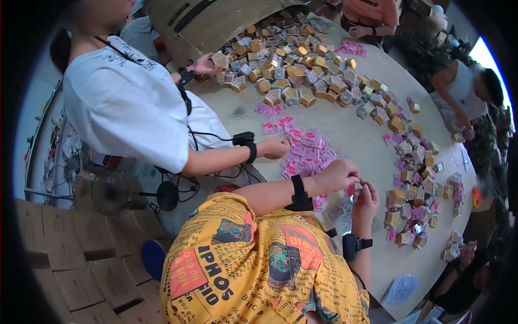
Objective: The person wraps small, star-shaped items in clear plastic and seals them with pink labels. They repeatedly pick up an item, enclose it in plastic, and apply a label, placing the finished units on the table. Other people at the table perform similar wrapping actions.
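My left hand (335, 176) and my right hand (366, 201) meet over the near edge of the table, fingers pinched. Between their fingertips is a small pink and white packet (350, 190), partly covered by the fingers. Just beyond my left hand spreads a pile of flat pink packets (308, 151). Crinkled clear plastic (341, 213) lies below my hands on the tabletop. Both my wrists wear black bands.
A large heap of gold five-sided boxes (307, 97) covers the far table (356, 135), with more boxes (413, 194) mixed with pink packets at right. A co-worker in a white shirt (124, 102) reaches in from the left. Cartons (70, 237) and a fan (110, 191) stand left.
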A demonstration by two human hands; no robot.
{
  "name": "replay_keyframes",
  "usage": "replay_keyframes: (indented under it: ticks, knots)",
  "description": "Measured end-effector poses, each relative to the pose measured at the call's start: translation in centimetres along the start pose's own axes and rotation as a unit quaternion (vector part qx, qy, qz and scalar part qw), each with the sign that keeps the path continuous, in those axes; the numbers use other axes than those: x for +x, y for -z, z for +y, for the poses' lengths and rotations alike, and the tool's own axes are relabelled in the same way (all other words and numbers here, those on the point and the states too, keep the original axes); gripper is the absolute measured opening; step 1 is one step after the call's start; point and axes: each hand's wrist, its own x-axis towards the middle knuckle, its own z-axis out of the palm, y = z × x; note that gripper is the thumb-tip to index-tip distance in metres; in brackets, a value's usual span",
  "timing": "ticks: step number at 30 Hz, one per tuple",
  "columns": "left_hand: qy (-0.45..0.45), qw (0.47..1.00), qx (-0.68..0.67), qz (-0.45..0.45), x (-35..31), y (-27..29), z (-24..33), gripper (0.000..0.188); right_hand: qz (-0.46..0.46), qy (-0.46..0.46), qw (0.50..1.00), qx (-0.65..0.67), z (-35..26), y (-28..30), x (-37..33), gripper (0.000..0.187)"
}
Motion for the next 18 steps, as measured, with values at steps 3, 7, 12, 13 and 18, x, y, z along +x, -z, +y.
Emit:
replay_keyframes:
  ticks: [3, 7, 12, 13, 18]
  knots:
    - [-0.074, 0.995, 0.052, 0.043, 0.1, -0.4, -0.9, 0.013, 0.03, -0.085, 0.994, 0.055, 0.1, -1.3, 0.2, 0.013]
    - [-0.117, 0.986, 0.119, 0.009, 0.1, -1.3, -2.3, 0.017, -0.039, -0.12, 0.989, 0.073, 0.3, 0.1, 0.4, 0.012]
    - [-0.159, 0.971, 0.162, -0.081, 0.3, 0.4, -1.9, 0.014, -0.043, -0.142, 0.989, 0.013, -0.2, 0.5, 1.3, 0.011]
    - [-0.177, 0.964, 0.164, -0.109, 0.6, 0.4, -1.7, 0.014, -0.049, -0.147, 0.988, -0.005, -0.5, 0.6, 1.4, 0.011]
    - [-0.254, 0.919, 0.259, -0.155, 1.6, 1.5, -0.8, 0.016, -0.055, -0.157, 0.982, -0.094, -0.6, 1.7, 2.1, 0.008]
